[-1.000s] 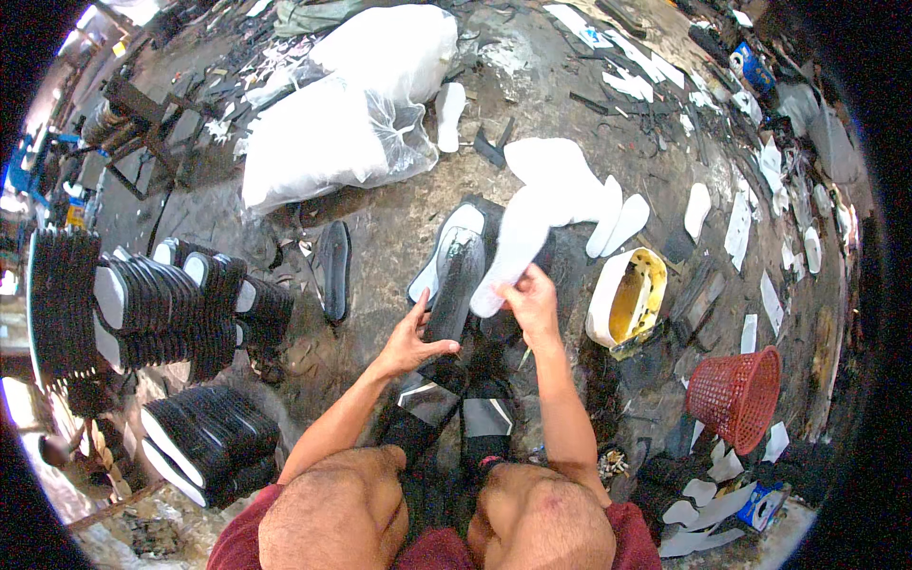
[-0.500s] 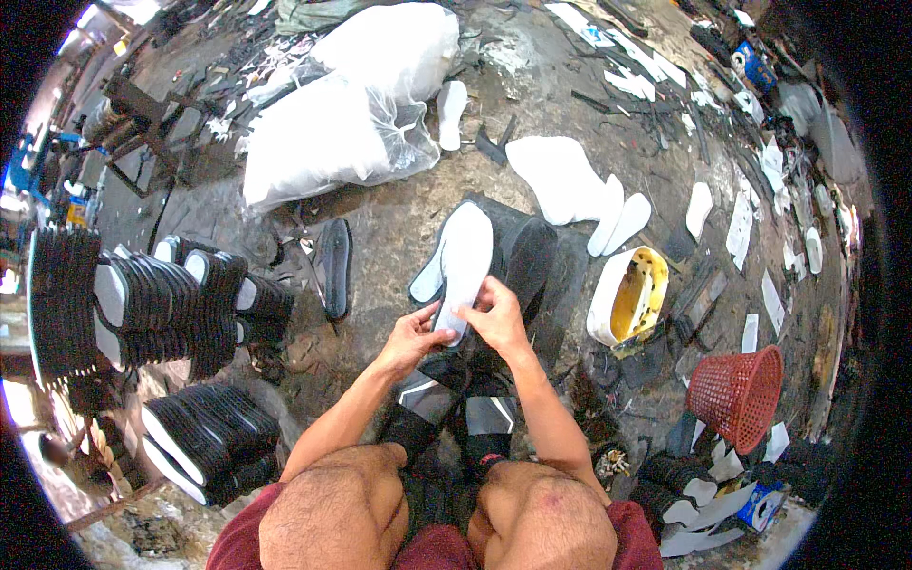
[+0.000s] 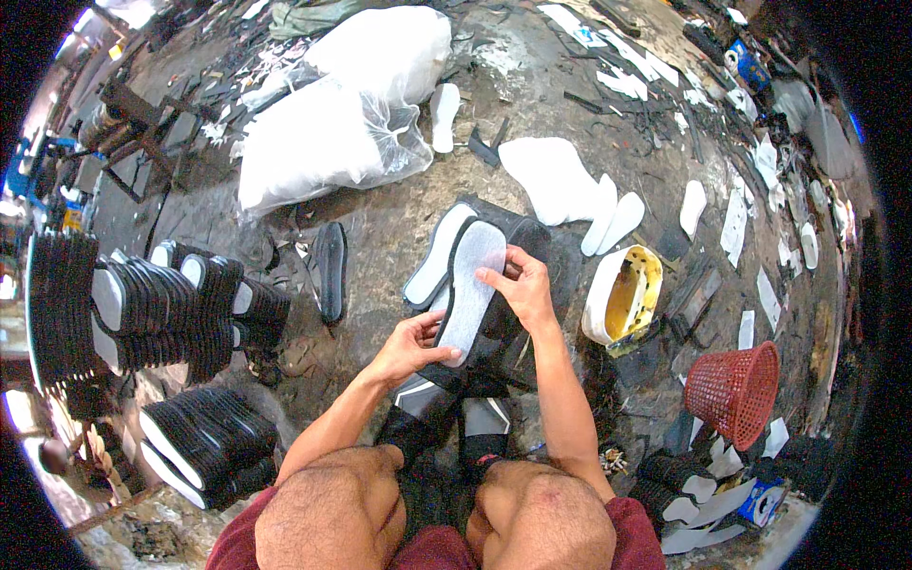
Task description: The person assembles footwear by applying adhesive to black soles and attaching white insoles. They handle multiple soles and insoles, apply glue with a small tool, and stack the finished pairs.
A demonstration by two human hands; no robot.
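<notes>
A shoe sole [image 3: 471,285], black at the edge with a pale grey insole face, is tilted above my feet between both hands. My left hand [image 3: 408,348] pinches its lower, narrower end, thumb on the grey face. Higher up, my right hand [image 3: 524,289] grips the right edge near the wide end, its thumb also on the face. Just behind lies another white-faced sole [image 3: 439,255] with a dark rim, partly covered by the held one. Both rest over or in front of a dark rounded block [image 3: 528,237], whose near side is hidden.
Several stacks of black soles [image 3: 157,302] stand at the left, with another stack [image 3: 211,437] nearer. A single dark sole [image 3: 331,272] lies left of centre. Filled plastic bags [image 3: 313,142] and white insoles [image 3: 623,224] lie beyond. A yellow-stained tub [image 3: 596,302] and red basket [image 3: 727,391] stand right.
My right hand has moved up the sole toward its wide end. The held sole has shifted right and closer, uncovering more of the white-faced sole behind it.
</notes>
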